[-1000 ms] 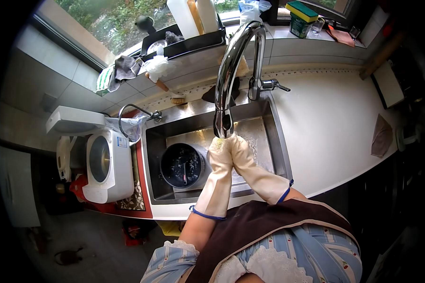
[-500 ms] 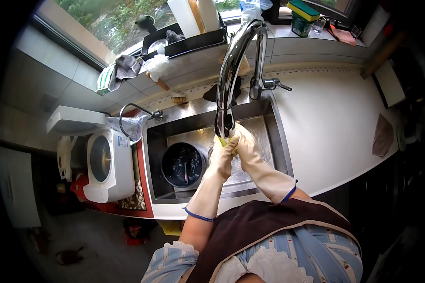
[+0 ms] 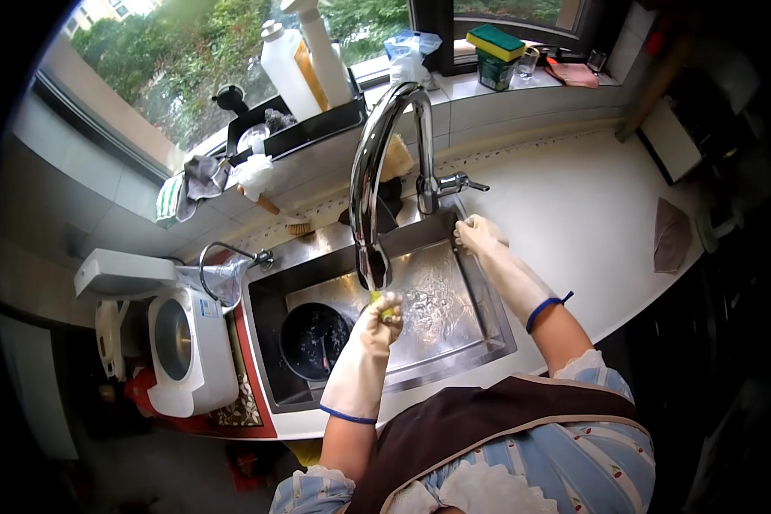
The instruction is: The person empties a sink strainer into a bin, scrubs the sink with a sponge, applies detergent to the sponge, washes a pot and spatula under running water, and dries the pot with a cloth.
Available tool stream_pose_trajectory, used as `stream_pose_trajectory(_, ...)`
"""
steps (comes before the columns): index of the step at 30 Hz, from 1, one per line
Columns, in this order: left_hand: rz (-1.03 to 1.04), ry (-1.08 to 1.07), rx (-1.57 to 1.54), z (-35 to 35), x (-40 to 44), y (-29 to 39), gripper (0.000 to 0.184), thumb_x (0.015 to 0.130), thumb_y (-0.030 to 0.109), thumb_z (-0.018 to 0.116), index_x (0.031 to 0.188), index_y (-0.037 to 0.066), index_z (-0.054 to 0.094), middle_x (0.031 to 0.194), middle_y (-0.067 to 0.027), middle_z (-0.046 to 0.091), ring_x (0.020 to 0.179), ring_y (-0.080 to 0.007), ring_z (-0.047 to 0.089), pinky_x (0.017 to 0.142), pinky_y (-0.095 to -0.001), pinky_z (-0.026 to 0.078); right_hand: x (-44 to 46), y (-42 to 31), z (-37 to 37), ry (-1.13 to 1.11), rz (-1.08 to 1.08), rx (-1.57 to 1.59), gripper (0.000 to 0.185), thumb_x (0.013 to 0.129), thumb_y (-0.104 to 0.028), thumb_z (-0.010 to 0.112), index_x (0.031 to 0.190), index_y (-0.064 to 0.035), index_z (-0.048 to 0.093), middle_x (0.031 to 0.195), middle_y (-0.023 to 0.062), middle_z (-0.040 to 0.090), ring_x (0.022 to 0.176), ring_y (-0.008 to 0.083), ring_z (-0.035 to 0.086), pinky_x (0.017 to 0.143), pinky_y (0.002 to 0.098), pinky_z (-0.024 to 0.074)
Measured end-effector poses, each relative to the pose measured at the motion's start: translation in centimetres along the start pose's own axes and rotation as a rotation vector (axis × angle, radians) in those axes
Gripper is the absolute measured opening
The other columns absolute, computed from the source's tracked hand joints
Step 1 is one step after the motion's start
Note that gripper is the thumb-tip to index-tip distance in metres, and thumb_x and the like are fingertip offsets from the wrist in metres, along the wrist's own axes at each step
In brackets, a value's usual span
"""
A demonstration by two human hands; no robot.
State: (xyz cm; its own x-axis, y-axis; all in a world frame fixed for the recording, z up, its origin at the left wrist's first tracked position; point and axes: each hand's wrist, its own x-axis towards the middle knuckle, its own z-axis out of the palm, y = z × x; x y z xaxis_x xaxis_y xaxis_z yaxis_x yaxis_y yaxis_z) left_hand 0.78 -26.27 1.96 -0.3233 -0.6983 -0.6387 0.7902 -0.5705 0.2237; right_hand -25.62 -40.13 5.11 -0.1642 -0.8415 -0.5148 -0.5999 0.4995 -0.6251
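My left hand [image 3: 380,324], in a cream rubber glove with a blue cuff, is closed around a yellow-green sponge [image 3: 389,314] right below the spout of the chrome faucet [image 3: 370,188]. Most of the sponge is hidden by the fingers. My right hand [image 3: 481,233], gloved the same way, is over the sink's right back corner, below the faucet lever [image 3: 464,182]. Its fingers are loosely bent and apart, with nothing visible in them. Inside the steel sink [image 3: 499,349], a dark pot [image 3: 304,338] holds a spoon-like utensil [image 3: 325,355]. Rippling water covers the sink floor.
A white appliance [image 3: 193,351] with its lid raised stands left of the sink. A wooden-handled brush [image 3: 295,228] lies behind it. Bottles [image 3: 293,68] stand in a black sill tray; a green-yellow sponge [image 3: 495,41] tops a green container. A brown cloth [image 3: 672,236] lies on the right counter.
My right hand has left my left hand and moved right and up, toward the faucet lever. My left hand stays beneath the spout with the sponge. The view has shifted.
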Motion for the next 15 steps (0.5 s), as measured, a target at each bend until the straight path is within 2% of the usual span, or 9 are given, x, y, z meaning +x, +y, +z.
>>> stream_pose_trajectory(1, 0.011, 0.056, -0.001, -0.2, 0.1, -0.2, 0.012, 0.084, 0.009, 0.064, 0.082, 0.001, 0.055, 0.072, -0.0083, 0.059, 0.053, -0.0142, 0.05, 0.05, -0.0236, 0.042, -2.4, -3.3, -3.5, 0.052, 0.085, -0.284, 0.035, 0.085, -0.042, 0.054, 0.102, -0.014, 0.066, 0.099, 0.0095, 0.068, 0.098, 0.0263, 0.064, 0.084, 0.0393, 0.0488)
stream_pose_trajectory(2, 0.024, 0.11, -0.002, -0.3, 0.2, -0.4, 0.012, 0.083, 0.007, 0.065, 0.083, 0.0, 0.055, 0.069, -0.0074, 0.058, 0.051, -0.0139, 0.047, 0.05, -0.0244, 0.039, -1.4, -2.9, -4.4, 0.073, 0.082, -0.273, 0.035, 0.085, -0.042, 0.054, 0.102, -0.014, 0.066, 0.099, 0.0095, 0.068, 0.098, 0.0263, 0.064, 0.084, 0.0393, 0.0488)
stream_pose_trajectory(4, -0.044, 0.122, 0.048, -0.7, 0.3, -0.2, 0.012, 0.081, 0.003, 0.065, 0.086, 0.004, 0.055, 0.071, -0.0021, 0.06, 0.055, -0.0108, 0.053, 0.05, -0.0229, 0.041, 1.0, -1.7, -6.1, 0.38, -0.142, -0.37, 0.031, 0.081, -0.031, 0.059, 0.096, -0.0045, 0.064, 0.087, 0.0199, 0.067, 0.084, 0.0353, 0.065, 0.075, 0.044, 0.0517)
stream_pose_trajectory(6, -0.093, -0.056, 0.036, -0.8, 0.5, -0.4, 0.01, 0.082, 0.008, 0.064, 0.086, 0.002, 0.056, 0.067, -0.002, 0.057, 0.052, -0.0103, 0.049, 0.05, -0.023, 0.041, 0.4, -4.0, -7.3, 0.336, -0.199, -0.478, 0.027, 0.079, -0.024, 0.059, 0.093, -0.0021, 0.066, 0.096, 0.0236, 0.065, 0.089, 0.0355, 0.065, 0.079, 0.0446, 0.0514)
stream_pose_trajectory(8, -0.133, 0.012, -0.05, 0.1, 0.8, -0.7, 0.013, 0.083, 0.013, 0.062, 0.088, 0.001, 0.058, 0.064, -0.0015, 0.055, 0.05, -0.0102, 0.047, 0.051, -0.0225, 0.042, -0.6, -5.8, -6.7, 0.293, -0.286, -0.611, 0.029, 0.079, -0.021, 0.059, 0.098, 0.0002, 0.064, 0.1, 0.0259, 0.064, 0.092, 0.0362, 0.064, 0.08, 0.0431, 0.052)
stream_pose_trajectory(11, -0.364, -0.078, -0.269, -0.1, 2.1, -1.2, 0.024, 0.081, 0.014, 0.066, 0.094, -0.004, 0.058, 0.063, 0.0002, 0.056, 0.049, -0.0068, 0.049, 0.054, -0.0184, 0.046, -4.2, -4.6, -4.8, 0.48, -0.407, -0.379, 0.028, 0.079, -0.029, 0.065, 0.088, -0.0031, 0.063, 0.091, 0.0236, 0.064, 0.086, 0.0376, 0.064, 0.078, 0.0427, 0.0518)
stream_pose_trajectory(13, -0.471, -0.27, -0.401, 0.8, 2.2, -2.5, 0.029, 0.083, 0.015, 0.066, 0.101, -0.005, 0.057, 0.064, 0.0008, 0.057, 0.049, -0.0033, 0.049, 0.05, -0.0156, 0.044, -6.1, -4.7, -3.3, 0.172, -0.08, -0.066, 0.033, 0.079, -0.035, 0.068, 0.095, -0.0065, 0.061, 0.095, 0.0153, 0.066, 0.089, 0.0285, 0.065, 0.076, 0.0398, 0.0514)
stream_pose_trajectory(14, -0.427, -0.216, -0.406, 2.4, 1.5, -3.1, 0.027, 0.084, 0.016, 0.064, 0.1, -0.004, 0.057, 0.063, 0.0019, 0.056, 0.048, -0.0029, 0.048, 0.044, -0.0161, 0.043, -1.5, 0.6, 2.1, -0.082, -0.163, 0.311, 0.036, 0.081, -0.037, 0.069, 0.1, -0.0069, 0.059, 0.098, 0.0115, 0.066, 0.09, 0.0234, 0.063, 0.076, 0.04, 0.0505)
stream_pose_trajectory(15, -0.451, -0.262, -0.461, 3.1, 1.0, -3.7, 0.031, 0.085, 0.021, 0.064, 0.101, -0.004, 0.055, 0.067, 0.0012, 0.056, 0.049, -0.0029, 0.049, 0.045, -0.0147, 0.042, -5.0, 0.3, 2.6, -0.324, -0.083, 0.383, 0.049, 0.085, -0.048, 0.062, 0.115, -0.0101, 0.054, 0.107, 0.0087, 0.063, 0.09, 0.0214, 0.061, 0.081, 0.0389, 0.0471)
